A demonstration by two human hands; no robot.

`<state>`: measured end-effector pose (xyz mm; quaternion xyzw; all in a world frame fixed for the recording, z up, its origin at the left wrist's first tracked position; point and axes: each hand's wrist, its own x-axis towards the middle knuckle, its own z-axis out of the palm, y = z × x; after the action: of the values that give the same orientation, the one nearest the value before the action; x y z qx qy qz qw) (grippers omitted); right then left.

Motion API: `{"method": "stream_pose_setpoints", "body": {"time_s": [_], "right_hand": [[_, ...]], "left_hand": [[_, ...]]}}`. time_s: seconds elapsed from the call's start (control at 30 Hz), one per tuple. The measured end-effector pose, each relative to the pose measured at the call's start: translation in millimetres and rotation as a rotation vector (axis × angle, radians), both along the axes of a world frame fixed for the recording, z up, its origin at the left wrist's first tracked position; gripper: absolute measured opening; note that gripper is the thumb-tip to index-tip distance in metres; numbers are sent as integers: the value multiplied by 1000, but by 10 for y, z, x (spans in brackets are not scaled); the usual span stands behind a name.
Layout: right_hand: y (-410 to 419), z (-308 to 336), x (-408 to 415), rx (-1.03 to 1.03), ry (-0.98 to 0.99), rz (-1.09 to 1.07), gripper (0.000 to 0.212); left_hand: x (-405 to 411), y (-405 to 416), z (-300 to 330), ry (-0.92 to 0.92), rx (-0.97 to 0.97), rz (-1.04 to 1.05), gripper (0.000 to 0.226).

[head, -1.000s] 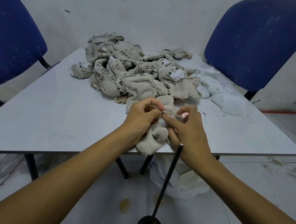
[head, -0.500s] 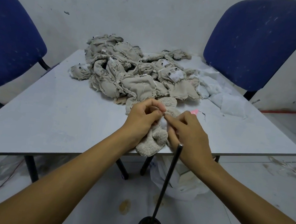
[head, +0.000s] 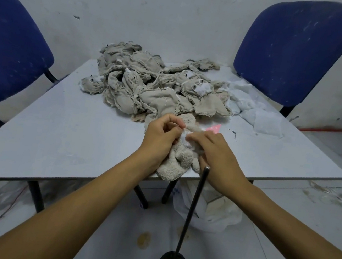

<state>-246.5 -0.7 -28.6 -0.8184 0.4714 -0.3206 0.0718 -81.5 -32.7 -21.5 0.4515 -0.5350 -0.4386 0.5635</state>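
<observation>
right hand [head: 216,155] lowered onto plush toy [head: 175,165], left hand [head: 160,136] pinching it.

Fuzzy beige terry-cloth toy [head: 177,162], frayed cloth skins [head: 149,85], smooth matt table [head: 68,129]

The 2 bare forearms reach from near left and near right, converging. Left hand [head: 161,138] and right hand [head: 216,157] meet, fingers curled, fingertips pinching.
</observation>
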Motion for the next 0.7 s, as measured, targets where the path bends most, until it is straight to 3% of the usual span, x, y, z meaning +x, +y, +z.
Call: {"method": "stream_pose_setpoints", "body": {"time_s": [0.13,0.4,0.5,0.63,0.7], "right_hand": [[-39,18,3,5,-90,-82,52],[59,66,-45,-14,-148,33,47],[57,43,-15,-43,-63,48,47],[-25,-15,76,75,-79,-64,25],[-10,-22,94,72,-18,-69,33]], "left_hand": [[-6,4,13,10,2,-29,32],[-3,32,33,-6,-8,-33,31],[6,32,33,-17,-13,-26,31],[4,40,32,-19,-23,-46,31],[2,37,25,-20,-25,-47,31]]}}
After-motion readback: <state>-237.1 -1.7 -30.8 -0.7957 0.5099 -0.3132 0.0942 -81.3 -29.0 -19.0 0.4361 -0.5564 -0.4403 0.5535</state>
